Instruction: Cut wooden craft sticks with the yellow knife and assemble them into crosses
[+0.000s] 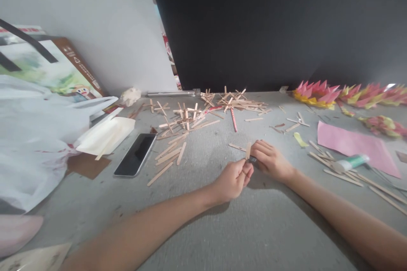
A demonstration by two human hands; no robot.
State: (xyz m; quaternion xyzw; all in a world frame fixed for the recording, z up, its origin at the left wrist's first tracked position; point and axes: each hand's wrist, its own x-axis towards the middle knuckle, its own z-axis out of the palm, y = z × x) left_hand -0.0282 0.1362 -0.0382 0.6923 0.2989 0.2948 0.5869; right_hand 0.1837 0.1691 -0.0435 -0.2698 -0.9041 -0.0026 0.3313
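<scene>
My left hand (230, 181) is closed, its fingertips pinching a short wooden craft stick (248, 151) that stands nearly upright. My right hand (269, 159) is curled close against it, around a small dark object (252, 159) mostly hidden by the fingers; its kind cannot be made out. Just beyond the hands, another craft stick (237, 147) lies flat on the grey surface. Farther back are several crossed sticks joined into star-like shapes (186, 115), and a loose group of sticks (168, 155) lies to the left.
A phone (135, 155), an open white paper box (110, 135) and a white plastic bag (38, 127) are at left. To the right lie pink paper (356, 146), a glue stick (351, 163) and long thin sticks (381, 184). Pink-and-yellow paper flowers (316, 94) stand along the dark panel (280, 25).
</scene>
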